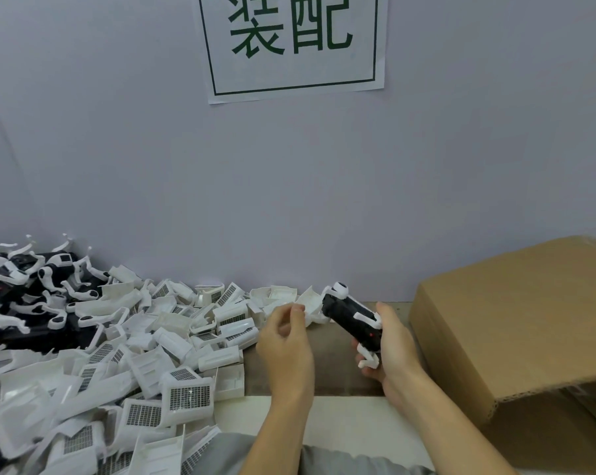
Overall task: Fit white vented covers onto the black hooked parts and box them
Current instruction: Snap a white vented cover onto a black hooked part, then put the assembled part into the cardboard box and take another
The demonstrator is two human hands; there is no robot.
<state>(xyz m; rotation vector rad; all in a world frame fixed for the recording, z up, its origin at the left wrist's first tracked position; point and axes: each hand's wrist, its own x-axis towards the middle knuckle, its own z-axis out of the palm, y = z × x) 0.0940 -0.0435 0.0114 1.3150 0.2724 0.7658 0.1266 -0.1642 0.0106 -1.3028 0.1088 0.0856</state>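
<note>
Ok, far left against the wall: your heap of black hooked parts [33, 303], white hooks sticking up out of it. Just right of that and spilling toward you, the pile of white vented covers [159, 365], lying at all angles, mesh vents showing on many; the pile runs along the wall as far as your hands. Your left hand [284, 341] is raised above the brown strip of the bench [337, 358], fingers loosely curled, thumb and fingertips close together near the last covers by the wall; I can't tell whether it's pinching anything. Your right hand [390, 351] is wrapped round the lower end of one black hooked part [353, 318], tilted up and to the left, white round cap at its far top end, white clips on its body, a small red dot near your grip. No cover on that part. Hands are near each other, not touching. Right of your right hand: the cardboard box [515, 323], its flap lying over the top, just beside your wrist. Up on the wall above centre, a white paper sign [293, 73] with green characters in a green border.
</note>
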